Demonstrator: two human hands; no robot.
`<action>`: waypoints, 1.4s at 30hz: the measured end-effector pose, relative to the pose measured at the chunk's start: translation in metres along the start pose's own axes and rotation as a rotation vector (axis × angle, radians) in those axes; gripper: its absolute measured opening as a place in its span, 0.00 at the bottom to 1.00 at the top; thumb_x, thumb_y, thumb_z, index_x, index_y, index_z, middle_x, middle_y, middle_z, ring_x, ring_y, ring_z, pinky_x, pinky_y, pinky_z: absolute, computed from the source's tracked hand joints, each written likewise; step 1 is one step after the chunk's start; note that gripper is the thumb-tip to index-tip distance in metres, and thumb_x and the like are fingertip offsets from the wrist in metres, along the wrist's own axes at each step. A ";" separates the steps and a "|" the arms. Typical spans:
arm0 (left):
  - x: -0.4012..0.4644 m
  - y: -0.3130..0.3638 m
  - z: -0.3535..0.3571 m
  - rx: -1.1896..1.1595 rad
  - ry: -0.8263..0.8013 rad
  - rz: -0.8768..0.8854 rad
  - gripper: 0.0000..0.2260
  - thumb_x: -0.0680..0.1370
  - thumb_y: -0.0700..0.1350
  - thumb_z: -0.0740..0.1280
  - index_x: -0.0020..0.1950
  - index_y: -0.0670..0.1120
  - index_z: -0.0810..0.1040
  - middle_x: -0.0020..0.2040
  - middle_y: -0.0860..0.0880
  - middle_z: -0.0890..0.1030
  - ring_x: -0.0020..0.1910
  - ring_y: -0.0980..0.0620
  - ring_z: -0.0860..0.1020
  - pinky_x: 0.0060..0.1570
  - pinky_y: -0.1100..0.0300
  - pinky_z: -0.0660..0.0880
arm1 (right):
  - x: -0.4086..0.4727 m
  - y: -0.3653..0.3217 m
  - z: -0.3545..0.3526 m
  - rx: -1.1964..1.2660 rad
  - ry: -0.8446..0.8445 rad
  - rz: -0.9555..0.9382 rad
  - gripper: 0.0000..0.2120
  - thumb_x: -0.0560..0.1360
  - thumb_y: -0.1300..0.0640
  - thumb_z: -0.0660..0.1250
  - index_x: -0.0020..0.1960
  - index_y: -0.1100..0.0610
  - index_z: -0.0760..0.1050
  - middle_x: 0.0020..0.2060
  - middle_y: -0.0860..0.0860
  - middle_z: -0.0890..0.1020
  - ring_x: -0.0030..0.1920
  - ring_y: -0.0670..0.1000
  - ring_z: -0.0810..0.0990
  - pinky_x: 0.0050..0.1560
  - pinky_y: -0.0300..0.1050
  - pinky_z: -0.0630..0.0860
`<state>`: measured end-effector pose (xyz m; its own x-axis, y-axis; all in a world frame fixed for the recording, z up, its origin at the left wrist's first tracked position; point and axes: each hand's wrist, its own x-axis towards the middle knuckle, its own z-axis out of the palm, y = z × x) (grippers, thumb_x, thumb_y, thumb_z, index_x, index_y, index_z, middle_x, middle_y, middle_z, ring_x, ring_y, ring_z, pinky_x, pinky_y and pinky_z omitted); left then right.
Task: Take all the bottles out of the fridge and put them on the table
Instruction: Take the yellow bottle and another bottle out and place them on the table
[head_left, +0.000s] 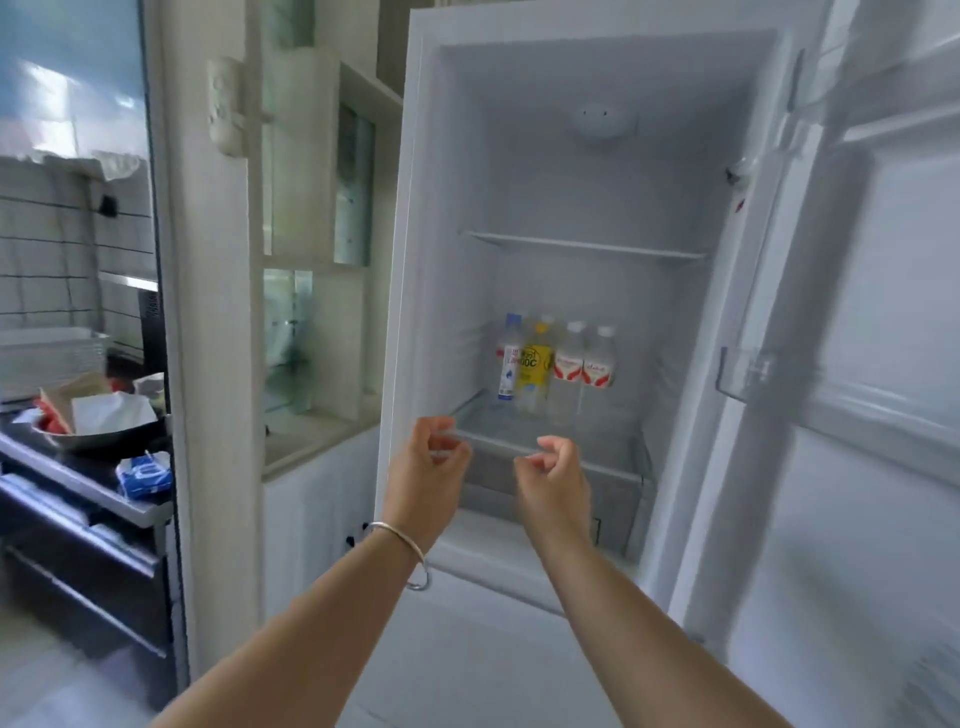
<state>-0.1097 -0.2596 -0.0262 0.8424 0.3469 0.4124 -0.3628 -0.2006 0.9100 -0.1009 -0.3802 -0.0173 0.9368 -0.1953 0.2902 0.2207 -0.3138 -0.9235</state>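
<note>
I hold my left hand (428, 457) and right hand (553, 470) loosely curled and empty before the open fridge (571, 171), where 4 bottles (556, 364) stand upright on the lower shelf (545, 441).

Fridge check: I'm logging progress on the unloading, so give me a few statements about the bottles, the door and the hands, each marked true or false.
1. The fridge door is open. True.
2. Four bottles stand on the lower shelf. True.
3. The left hand grips a bottle. False: it holds nothing.
4. The upper shelf holds bottles. False: nothing shows on it.
5. The right hand holds nothing. True.
</note>
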 end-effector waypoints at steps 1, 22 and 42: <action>0.015 -0.008 0.005 -0.008 -0.009 0.005 0.09 0.76 0.39 0.64 0.54 0.50 0.71 0.42 0.51 0.77 0.31 0.56 0.73 0.23 0.74 0.67 | 0.019 0.003 0.009 -0.001 -0.001 0.010 0.16 0.75 0.58 0.61 0.63 0.54 0.68 0.46 0.47 0.75 0.46 0.49 0.72 0.42 0.42 0.64; 0.291 -0.166 0.143 -0.143 -0.162 -0.138 0.07 0.71 0.36 0.66 0.42 0.48 0.74 0.38 0.48 0.77 0.37 0.50 0.74 0.34 0.65 0.69 | 0.288 0.082 0.123 -0.083 0.181 0.126 0.21 0.73 0.58 0.66 0.65 0.55 0.67 0.57 0.52 0.77 0.50 0.49 0.74 0.51 0.39 0.66; 0.413 -0.227 0.227 -0.027 -0.128 -0.013 0.18 0.66 0.41 0.74 0.55 0.51 0.77 0.49 0.51 0.83 0.47 0.54 0.83 0.46 0.59 0.81 | 0.428 0.131 0.166 -0.015 0.285 0.052 0.36 0.70 0.62 0.67 0.74 0.56 0.55 0.66 0.55 0.72 0.63 0.57 0.74 0.62 0.50 0.72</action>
<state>0.4109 -0.2785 -0.0719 0.8902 0.2294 0.3937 -0.3613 -0.1712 0.9166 0.3740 -0.3500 -0.0555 0.8323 -0.4638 0.3035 0.1687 -0.3096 -0.9358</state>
